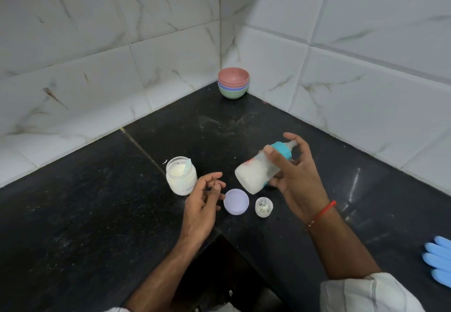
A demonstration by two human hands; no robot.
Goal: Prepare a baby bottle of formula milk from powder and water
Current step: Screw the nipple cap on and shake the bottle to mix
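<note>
Right hand [296,180] grips the bottle [258,172] tilted, teal-collared teat up-right, milky white inside; left hand [203,200] loose, holding nothing.

Bare forearms here, both sleeves white and pushed up near the elbows; the right sleeve [366,294] shows a stitched seam. A thin red thread bracelet [322,212] circles the right wrist, with a small bead.

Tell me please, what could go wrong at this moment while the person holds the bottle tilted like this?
1. The right hand holds the baby bottle tilted over the black counter; if the teal collar is loose, milk may leak.
2. The open powder jar, spoon inside, stands close to the idle left hand; a bump might tip it.
</note>
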